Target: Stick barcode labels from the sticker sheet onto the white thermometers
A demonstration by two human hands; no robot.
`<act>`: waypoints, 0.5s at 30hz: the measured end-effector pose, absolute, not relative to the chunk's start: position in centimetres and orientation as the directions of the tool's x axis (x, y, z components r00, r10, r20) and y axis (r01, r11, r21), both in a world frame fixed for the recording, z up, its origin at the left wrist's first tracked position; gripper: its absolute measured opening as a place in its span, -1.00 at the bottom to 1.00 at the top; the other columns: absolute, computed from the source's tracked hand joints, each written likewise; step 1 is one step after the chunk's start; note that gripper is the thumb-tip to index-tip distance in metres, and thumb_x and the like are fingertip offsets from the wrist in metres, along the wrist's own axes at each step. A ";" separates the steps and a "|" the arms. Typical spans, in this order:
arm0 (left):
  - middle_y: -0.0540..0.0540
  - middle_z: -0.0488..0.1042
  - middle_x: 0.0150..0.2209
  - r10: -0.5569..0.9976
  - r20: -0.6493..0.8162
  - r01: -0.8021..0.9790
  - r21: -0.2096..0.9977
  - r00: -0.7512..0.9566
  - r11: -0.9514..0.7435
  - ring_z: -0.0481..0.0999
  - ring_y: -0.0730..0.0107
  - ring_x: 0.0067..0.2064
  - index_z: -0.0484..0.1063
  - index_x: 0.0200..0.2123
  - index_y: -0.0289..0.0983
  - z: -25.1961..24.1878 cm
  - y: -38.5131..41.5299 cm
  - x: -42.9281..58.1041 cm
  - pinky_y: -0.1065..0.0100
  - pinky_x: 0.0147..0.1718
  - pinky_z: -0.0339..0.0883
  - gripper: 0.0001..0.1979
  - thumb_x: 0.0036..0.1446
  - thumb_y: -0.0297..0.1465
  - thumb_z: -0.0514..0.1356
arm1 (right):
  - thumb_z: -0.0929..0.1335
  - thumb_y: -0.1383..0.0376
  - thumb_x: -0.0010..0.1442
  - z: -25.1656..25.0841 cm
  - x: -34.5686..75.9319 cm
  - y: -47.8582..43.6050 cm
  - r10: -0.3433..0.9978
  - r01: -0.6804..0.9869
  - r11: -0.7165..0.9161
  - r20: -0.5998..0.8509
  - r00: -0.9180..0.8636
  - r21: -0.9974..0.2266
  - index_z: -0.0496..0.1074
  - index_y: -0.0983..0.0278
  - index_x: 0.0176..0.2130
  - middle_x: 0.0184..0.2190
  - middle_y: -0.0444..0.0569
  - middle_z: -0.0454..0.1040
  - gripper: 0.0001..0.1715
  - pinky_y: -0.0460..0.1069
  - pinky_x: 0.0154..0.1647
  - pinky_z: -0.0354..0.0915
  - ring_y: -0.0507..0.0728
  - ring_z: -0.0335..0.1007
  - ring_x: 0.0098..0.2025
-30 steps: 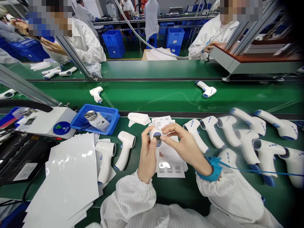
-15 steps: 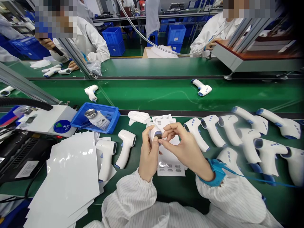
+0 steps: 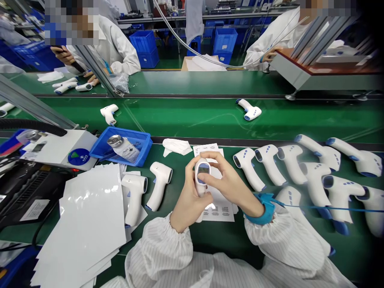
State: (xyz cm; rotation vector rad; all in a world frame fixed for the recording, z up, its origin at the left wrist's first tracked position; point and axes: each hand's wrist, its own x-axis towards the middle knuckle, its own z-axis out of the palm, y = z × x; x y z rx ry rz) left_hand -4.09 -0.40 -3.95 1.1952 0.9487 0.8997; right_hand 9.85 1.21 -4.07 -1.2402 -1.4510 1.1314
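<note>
My left hand (image 3: 188,200) is wrapped round a white infrared thermometer (image 3: 203,169), whose small screen faces me. My right hand (image 3: 229,180) grips the same thermometer from the right, with its thumb on the screen end and its fingers over the top. Beneath both hands lies a printed label sheet (image 3: 222,206), partly covered by them. To the left of my hands, one thermometer (image 3: 161,183) rests on the bench beside another thermometer (image 3: 134,196). On the right, several more lie in rows, the nearest being a thermometer with blue buttons (image 3: 249,168).
A blue tray (image 3: 146,147) holds a metal-capped bottle (image 3: 127,151). Left of it stands a white device (image 3: 67,144), with a stack of glossy sheets (image 3: 93,216) in front. A crumpled white cloth (image 3: 177,147) lies near the green belt (image 3: 174,116). Two co-workers sit across.
The thermometer has been turned so its screen faces me. My right hand has gone from a fingertip pinch beside it to gripping it. Thermometers on the belt have shifted left.
</note>
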 end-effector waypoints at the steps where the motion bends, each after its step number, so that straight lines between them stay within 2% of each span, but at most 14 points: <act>1: -0.09 0.19 0.21 0.935 -0.098 -0.043 0.992 0.342 0.119 0.44 0.29 -0.01 0.05 0.25 -0.03 -4.0 -0.4 -4.1 0.30 -0.11 0.42 -0.19 -0.06 -0.68 0.10 | 0.41 0.30 0.14 -4.0 9.9 1.1 0.988 0.189 0.091 0.065 -0.140 -0.978 0.29 0.14 0.04 0.09 -0.03 0.34 -0.53 0.16 0.27 0.14 0.16 0.23 0.20; 3: -0.08 0.15 0.25 0.936 -0.089 -0.021 0.995 0.341 0.102 0.39 0.25 0.10 0.02 0.26 -0.02 -4.0 -0.5 -4.1 0.26 -0.02 0.39 -0.17 -0.06 -0.70 0.08 | 0.41 0.34 0.11 -4.0 10.3 1.0 0.977 0.204 0.108 0.066 -0.201 -0.973 0.25 0.12 0.11 0.15 -0.02 0.29 -0.41 0.17 0.31 0.11 0.17 0.17 0.25; 6: -0.06 0.15 0.26 0.934 -0.096 -0.027 0.993 0.344 0.113 0.33 0.26 0.16 0.01 0.25 -0.02 -4.0 -0.5 -4.1 0.25 0.06 0.34 -0.18 -0.05 -0.70 0.07 | 0.41 0.39 0.09 -3.6 11.1 1.1 0.962 0.204 0.130 0.074 -0.263 -0.970 0.24 0.11 0.14 0.18 -0.02 0.27 -0.36 0.18 0.30 0.14 0.18 0.19 0.25; 11: -0.09 0.23 0.18 0.916 -0.161 -0.037 0.981 0.369 0.188 0.39 0.24 0.09 0.01 0.25 -0.04 -3.9 -0.5 -4.1 0.29 -0.11 0.41 -0.21 -0.03 -0.68 0.07 | 0.38 0.44 0.08 -2.7 11.9 1.3 0.958 0.212 0.136 0.075 -0.275 -0.968 0.34 0.11 0.06 0.11 -0.05 0.37 -0.45 0.17 0.26 0.18 0.17 0.27 0.20; 15: -0.09 0.29 0.10 0.911 -0.197 -0.046 0.973 0.363 0.228 0.43 0.21 0.03 0.02 0.25 -0.02 -3.7 -0.6 -4.3 0.23 -0.10 0.43 -0.17 -0.07 -0.67 0.10 | 0.35 0.43 0.14 -2.5 11.6 1.2 0.975 0.206 0.128 0.085 -0.205 -0.970 0.41 0.13 -0.01 0.05 -0.07 0.44 -0.58 0.14 0.22 0.23 0.16 0.33 0.15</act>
